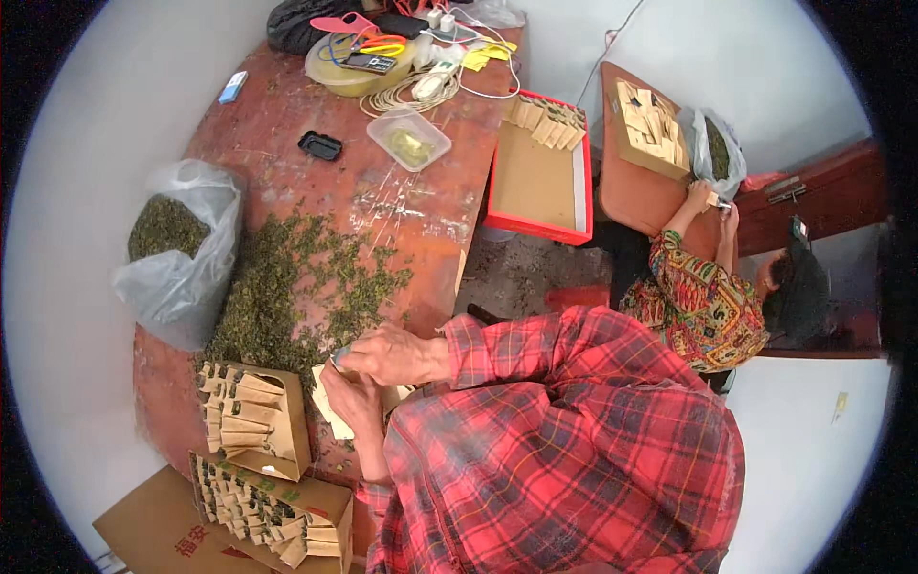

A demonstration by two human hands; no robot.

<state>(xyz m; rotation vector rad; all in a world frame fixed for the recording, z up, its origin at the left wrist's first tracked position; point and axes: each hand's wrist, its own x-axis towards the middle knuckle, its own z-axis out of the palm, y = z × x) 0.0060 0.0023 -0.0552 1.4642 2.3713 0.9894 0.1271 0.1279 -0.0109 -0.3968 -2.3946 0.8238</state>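
Note:
My left hand [355, 400] and my right hand [390, 355] meet at the near edge of the red table, beside loose dried leaves [277, 277]. Both have their fingers closed. A small bluish-grey bit shows at the right fingertips; what it belongs to is hidden, and so is whatever the left fingers grip. Tan paper pieces [330, 413] lie beneath and beside the left hand. Left of them stands a cardboard box [295, 421] of small tan paper packets [244, 413] with dark leaf at their ends. Nearer me, another box [325, 499] holds several more packets.
A clear plastic bag [196, 287] of dried leaves stands at the left. Farther back are a black tray [320, 145], a clear tub [409, 140], a yellowish basin [335, 78] and cables. A red-edged box [540, 182] sits right. Another person [703, 297] works at a side table.

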